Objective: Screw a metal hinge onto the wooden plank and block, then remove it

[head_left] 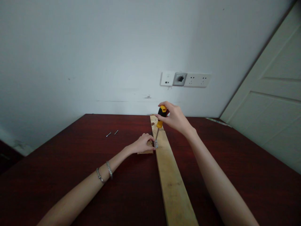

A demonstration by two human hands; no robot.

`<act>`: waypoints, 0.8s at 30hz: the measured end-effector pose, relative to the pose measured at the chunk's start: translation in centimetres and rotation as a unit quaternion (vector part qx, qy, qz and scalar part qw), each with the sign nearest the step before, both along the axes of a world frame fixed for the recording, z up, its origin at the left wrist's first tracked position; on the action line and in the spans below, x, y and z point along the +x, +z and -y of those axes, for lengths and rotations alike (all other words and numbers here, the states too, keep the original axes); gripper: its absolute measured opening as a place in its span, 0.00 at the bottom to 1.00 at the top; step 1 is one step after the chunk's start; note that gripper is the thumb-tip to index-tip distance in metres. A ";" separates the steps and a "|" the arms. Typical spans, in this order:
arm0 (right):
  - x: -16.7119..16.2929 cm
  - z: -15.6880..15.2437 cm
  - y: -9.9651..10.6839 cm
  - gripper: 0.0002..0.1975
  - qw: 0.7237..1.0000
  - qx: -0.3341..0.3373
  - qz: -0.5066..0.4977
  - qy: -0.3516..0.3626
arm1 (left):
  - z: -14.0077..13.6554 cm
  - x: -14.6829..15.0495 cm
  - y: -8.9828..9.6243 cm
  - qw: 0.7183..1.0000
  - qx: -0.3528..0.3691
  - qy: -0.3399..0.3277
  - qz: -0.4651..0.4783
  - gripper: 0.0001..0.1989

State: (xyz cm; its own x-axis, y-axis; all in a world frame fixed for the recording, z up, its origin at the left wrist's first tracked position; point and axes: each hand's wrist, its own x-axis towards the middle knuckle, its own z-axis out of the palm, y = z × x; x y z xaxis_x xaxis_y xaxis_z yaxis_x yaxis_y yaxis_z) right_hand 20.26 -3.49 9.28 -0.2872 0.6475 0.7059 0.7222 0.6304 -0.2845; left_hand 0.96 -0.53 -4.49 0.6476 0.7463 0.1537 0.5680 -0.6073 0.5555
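Observation:
My right hand [172, 116] grips the yellow and black handle of a screwdriver [160, 124], which points down at a slant. Its tip meets a small metal hinge or bracket [156, 143] at the left edge of a long wooden board [172, 175]. Thumb and fingers of my left hand [143, 142] close on that small metal piece from the left. Partly under my left hand, a short piece of wood [146, 153] lies against the board. Whether a screw sits under the tip is too small to tell.
Two screws or nails [108, 134] lie on the dark red tabletop [70, 157], left of my hands. Behind the table rises a white wall with a row of sockets [196, 80]. A pale door [275, 91] stands at the right; a thin strip [218, 121] lies near the back right corner.

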 end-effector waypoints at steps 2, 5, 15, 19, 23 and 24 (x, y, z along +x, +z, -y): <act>0.1 -0.1 0.0 0.19 1.000 -0.011 -0.009 -0.005 | 0.0 0.0 -0.1 1.000 0.004 -0.005 0.004 0.18; 0.3 -0.1 0.0 0.22 0.999 -0.028 -0.030 -0.001 | 0.0 -0.1 -0.1 1.000 0.007 -0.009 0.009 0.18; 0.7 0.6 0.9 0.22 0.991 -0.095 -0.065 0.071 | 0.1 -0.1 0.1 1.000 0.008 -0.011 0.012 0.17; 0.9 0.5 1.0 0.22 0.992 -0.081 -0.054 0.083 | 0.1 -0.1 0.1 1.000 0.010 -0.013 0.008 0.16; 1.0 0.4 1.0 0.25 0.993 -0.081 -0.037 0.073 | 0.1 0.0 0.1 1.000 0.009 -0.007 0.001 0.17; 1.0 0.5 1.0 0.25 0.993 -0.085 -0.036 0.075 | 0.1 0.0 0.1 1.000 0.010 -0.007 0.000 0.17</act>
State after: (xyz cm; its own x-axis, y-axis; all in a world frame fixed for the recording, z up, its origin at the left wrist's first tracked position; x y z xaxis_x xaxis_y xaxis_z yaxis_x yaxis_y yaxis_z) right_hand 21.31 -3.97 10.24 -0.3418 0.7126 0.6127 0.5978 0.6679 -0.4434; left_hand 0.94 -0.67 -4.42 0.6575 0.7344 0.1685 0.5598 -0.6257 0.5433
